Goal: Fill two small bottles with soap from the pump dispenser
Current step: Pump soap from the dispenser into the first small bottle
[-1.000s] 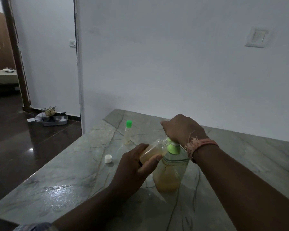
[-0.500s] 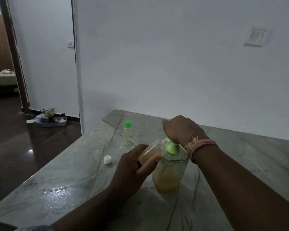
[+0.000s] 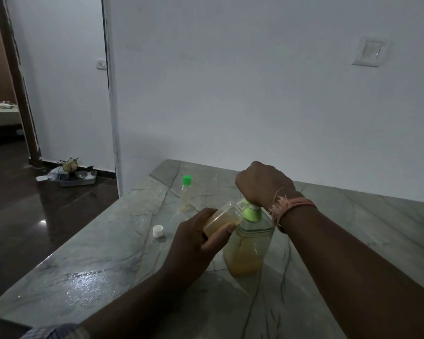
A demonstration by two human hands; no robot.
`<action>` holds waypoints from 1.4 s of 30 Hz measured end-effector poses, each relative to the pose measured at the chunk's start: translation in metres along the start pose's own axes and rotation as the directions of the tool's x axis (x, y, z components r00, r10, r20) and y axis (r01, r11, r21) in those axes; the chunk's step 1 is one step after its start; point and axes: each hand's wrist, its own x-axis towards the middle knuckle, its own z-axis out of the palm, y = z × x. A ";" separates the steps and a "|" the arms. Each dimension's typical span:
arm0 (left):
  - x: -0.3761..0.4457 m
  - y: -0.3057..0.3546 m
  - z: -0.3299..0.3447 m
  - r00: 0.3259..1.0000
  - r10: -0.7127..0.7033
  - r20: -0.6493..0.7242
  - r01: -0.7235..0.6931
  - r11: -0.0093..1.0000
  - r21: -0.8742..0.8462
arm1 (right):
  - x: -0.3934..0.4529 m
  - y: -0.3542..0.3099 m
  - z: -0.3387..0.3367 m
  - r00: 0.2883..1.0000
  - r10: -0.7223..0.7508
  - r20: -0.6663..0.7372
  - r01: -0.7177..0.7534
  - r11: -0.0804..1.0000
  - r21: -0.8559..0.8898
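— Gripping status, left hand point(image 3: 194, 241)?
— Fingers curled round the open small bottle point(image 3: 224, 216), tilted, its mouth at the spout of the pump dispenser point(image 3: 249, 243) standing on the stone table point(image 3: 108, 253).
— Right hand point(image 3: 262, 184)?
— Curled over the green pump head, pressing.
— Other items?
— Green-capped bottle point(image 3: 186, 193) upright behind; white cap point(image 3: 158, 231) lying left.

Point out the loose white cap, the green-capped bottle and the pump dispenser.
white cap point(image 3: 158, 231), head view, on its top face.
green-capped bottle point(image 3: 185, 195), head view, on its clear body below the cap.
pump dispenser point(image 3: 246, 250), head view, on its soap-filled body.
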 end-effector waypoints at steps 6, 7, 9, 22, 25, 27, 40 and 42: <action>-0.001 0.002 0.000 1.000 0.006 0.007 -0.006 1.000 -0.006 | -0.002 -0.002 -0.009 0.998 0.017 -0.053 -0.014 0.998 0.058; -0.001 0.001 0.000 1.000 0.011 0.008 -0.011 1.000 -0.010 | -0.002 -0.001 -0.007 0.998 0.022 -0.052 -0.019 0.997 0.072; 0.000 0.000 -0.001 1.000 0.018 0.012 -0.018 0.999 -0.027 | 0.003 0.003 0.001 1.000 0.000 -0.019 0.002 0.996 0.092; 0.000 0.001 -0.001 1.000 0.008 0.006 -0.008 0.999 -0.049 | 0.001 0.001 -0.007 0.998 -0.028 -0.059 0.031 0.998 0.054; 0.001 0.000 -0.001 0.999 0.031 -0.005 -0.032 0.998 -0.050 | 0.002 0.000 -0.004 0.997 -0.036 -0.068 0.042 0.995 0.091; 0.002 0.000 -0.001 0.999 0.040 -0.001 -0.040 0.998 -0.043 | -0.001 0.005 -0.002 0.998 -0.022 -0.053 0.029 0.991 0.131; 0.003 0.001 -0.001 1.000 0.031 -0.003 -0.031 0.999 -0.037 | 0.016 0.010 0.008 0.995 -0.031 -0.098 0.040 0.994 0.097; 0.002 0.001 -0.001 0.999 0.035 -0.006 -0.035 0.999 -0.035 | 0.016 0.012 0.011 0.998 -0.015 -0.067 0.023 0.993 0.118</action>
